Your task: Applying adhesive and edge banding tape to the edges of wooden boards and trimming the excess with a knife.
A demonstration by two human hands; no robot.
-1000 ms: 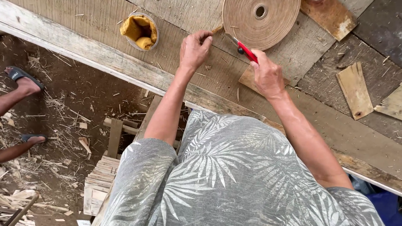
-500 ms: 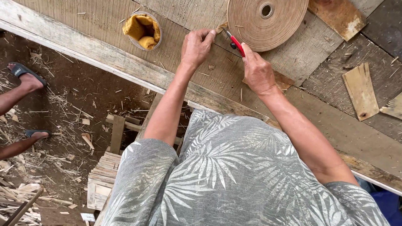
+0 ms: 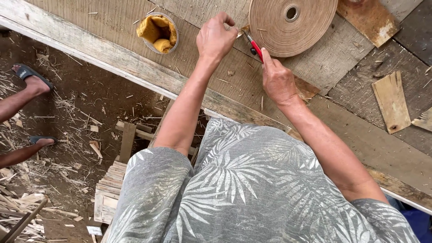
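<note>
A large roll of tan veneer tape (image 3: 292,22) lies flat on the rough wooden workbench (image 3: 112,49). My left hand (image 3: 217,38) pinches the loose end of the tape at the roll's lower left edge. My right hand (image 3: 278,81) grips a red-handled cutter (image 3: 254,45), its tip at that same loose end. Both arms reach forward over my grey leaf-print shirt.
A small round tin (image 3: 157,32) with yellow sponge pieces sits on the bench to the left. Scrap wood pieces (image 3: 391,101) lie at the right. Below the bench are a dirt floor with shavings, a stack of slats (image 3: 110,193), and another person's sandalled feet (image 3: 31,81).
My right hand has moved up and left with the cutter, closer to the roll. My left hand has stayed at the tape end.
</note>
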